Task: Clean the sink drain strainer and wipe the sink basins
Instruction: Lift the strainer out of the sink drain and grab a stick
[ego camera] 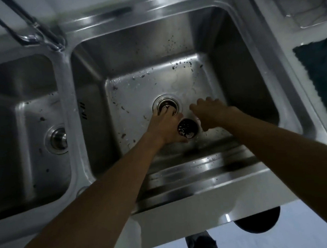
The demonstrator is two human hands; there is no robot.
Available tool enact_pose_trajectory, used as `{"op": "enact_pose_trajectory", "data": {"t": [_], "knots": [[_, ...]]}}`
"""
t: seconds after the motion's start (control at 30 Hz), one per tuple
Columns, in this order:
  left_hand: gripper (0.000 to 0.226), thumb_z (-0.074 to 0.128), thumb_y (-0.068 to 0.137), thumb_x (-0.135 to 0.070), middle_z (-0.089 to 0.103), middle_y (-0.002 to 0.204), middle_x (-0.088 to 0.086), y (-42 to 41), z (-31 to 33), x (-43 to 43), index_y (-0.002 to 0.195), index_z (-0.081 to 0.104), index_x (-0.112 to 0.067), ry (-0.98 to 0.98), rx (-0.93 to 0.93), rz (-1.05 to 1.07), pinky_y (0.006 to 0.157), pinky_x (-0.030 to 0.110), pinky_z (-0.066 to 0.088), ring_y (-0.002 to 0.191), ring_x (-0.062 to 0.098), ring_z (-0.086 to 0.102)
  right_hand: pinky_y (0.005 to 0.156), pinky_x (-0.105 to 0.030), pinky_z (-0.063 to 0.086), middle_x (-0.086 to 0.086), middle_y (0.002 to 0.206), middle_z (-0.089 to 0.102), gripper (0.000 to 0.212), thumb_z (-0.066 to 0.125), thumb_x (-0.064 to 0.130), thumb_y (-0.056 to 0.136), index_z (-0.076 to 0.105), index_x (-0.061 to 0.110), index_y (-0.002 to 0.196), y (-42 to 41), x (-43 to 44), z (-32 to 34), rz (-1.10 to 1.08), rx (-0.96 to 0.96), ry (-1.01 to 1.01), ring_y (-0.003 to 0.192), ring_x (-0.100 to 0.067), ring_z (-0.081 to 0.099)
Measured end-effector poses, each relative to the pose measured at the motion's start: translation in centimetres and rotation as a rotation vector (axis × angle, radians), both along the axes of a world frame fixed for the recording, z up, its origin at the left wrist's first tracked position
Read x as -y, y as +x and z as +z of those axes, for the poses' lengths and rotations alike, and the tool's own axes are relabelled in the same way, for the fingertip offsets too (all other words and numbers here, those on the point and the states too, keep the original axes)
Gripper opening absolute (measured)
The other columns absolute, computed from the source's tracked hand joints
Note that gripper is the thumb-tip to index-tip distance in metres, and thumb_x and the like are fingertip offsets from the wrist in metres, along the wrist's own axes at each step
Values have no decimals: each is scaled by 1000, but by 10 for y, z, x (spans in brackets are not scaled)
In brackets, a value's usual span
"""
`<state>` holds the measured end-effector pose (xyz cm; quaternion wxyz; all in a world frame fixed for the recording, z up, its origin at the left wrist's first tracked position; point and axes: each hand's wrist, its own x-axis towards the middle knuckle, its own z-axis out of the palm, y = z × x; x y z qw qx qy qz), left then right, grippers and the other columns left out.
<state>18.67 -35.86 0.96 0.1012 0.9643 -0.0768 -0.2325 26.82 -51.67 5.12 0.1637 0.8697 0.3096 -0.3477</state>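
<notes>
**Strainer sitting between the two hands, just on the near side of the open drain**

The strainer (pixel 188 128) is sitting low in the right basin (pixel 141 50), toward its near edge. Its mouth is facing up at the camera, showing dark residue and pale bits inside. The drain opening (pixel 163 103) is lying just beyond it, toward the basin's far edge and slightly to the left, and the strainer is out of it.

The left hand (pixel 165 126) is touching the strainer's left side while its fingers (pixel 167 111) are curling down into the drain opening. Whether they are gripping anything there I cannot tell. The right hand (pixel 209 113) is lying just right of the strainer with fingers spread and fairly straight, holding nothing that shows. Its thumb is hanging close to the strainer's right wall, touching or nearly so. I cannot tell whether the strainer is resting on the basin floor or being propped by the left hand.

Both hands are flanking the strainer, so either could take it. The right hand looks the freer of the two, and its wide spread is already suiting a grasp round the cup from the right. Lifting it level would be keeping the debris from spilling onto the wet floor of the basin.

A dark cloth (pixel 320 72) is lying on the table beyond the basin's right edge, well apart from both hands. The left basin (pixel 27 82) is waiting for wiping.
</notes>
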Motion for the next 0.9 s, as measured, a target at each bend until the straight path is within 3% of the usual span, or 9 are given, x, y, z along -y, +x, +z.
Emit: {"op": "enact_pose_trajectory", "data": {"t": [0.13, 0.23, 0.37, 0.5, 0.6, 0.67, 0.8, 0.9], "knots": [[107, 63, 71, -88, 40, 158, 6, 16, 2, -29, 153, 43, -23, -35, -8, 81, 116, 51, 26, 145, 29, 35, 108, -53, 38, -16, 148, 38, 64, 65, 22, 92, 36, 28, 149, 28, -22, 5, -6, 49, 70, 136, -41, 37], [98, 47, 80, -90, 31, 163, 10, 24, -4, -48, 157, 39, -30, 58, -23, 114, 119, 52, 21, 151, 32, 25, 115, -57, 28, -16, 159, 20, 60, 61, 37, 95, 37, 37, 149, 26, -44, -13, -11, 70, 92, 146, -45, 19], [89, 34, 85, -89, -11, 174, 9, 31, -19, -59, 161, 26, -43, 158, -80, 50, 127, 58, 1, 161, 33, -12, 122, -63, 5, -18, 165, -14, 63, 56, 56, 94, 33, 43, 152, 19, -53, -54, 0, 85, 74, 150, -50, -15], [78, 41, 89, -83, -17, 174, 10, 27, -32, -61, 157, 38, -44, 151, -72, -4, 127, 58, 0, 160, 34, -15, 121, -65, 2, -18, 165, -22, 74, 52, 74, 86, 40, 38, 150, 21, -49, -69, 35, 92, 70, 149, -51, -19], [74, 47, 90, -79, -13, 174, 12, 22, -32, -62, 153, 47, -40, 133, -53, 6, 127, 58, 4, 161, 35, -11, 121, -65, 6, -21, 166, -13, 75, 59, 73, 82, 48, 34, 145, 22, -54, -64, 72, 105, 54, 150, -52, -12], [72, 56, 90, -72, -4, 174, 12, 22, -28, -62, 150, 52, -32, 118, -7, 15, 126, 56, 11, 161, 35, -3, 121, -64, 13, -20, 166, 4, 67, 65, 65, 83, 55, 29, 139, 21, -58, -55, 105, 134, 83, 150, -52, -1], [60, 66, 93, -53, 34, 164, 6, 20, -18, -60, 142, 60, -20, 97, 121, 7, 116, 45, 23, 150, 28, 30, 116, -55, 27, -8, 150, 45, 49, 60, 44, 94, 59, 17, 136, 14, -65, -33, 164, 200, 195, 142, -41, 32], [53, 69, 90, -50, 52, 149, 4, 14, -7, -62, 134, 66, -20, 77, 161, 38, 107, 42, 29, 134, 26, 47, 115, -52, 30, -3, 146, 50, 46, 58, 41, 96, 60, 18, 135, 5, -65, -18, 153, 194, 234, 140, -36, 36]]}}
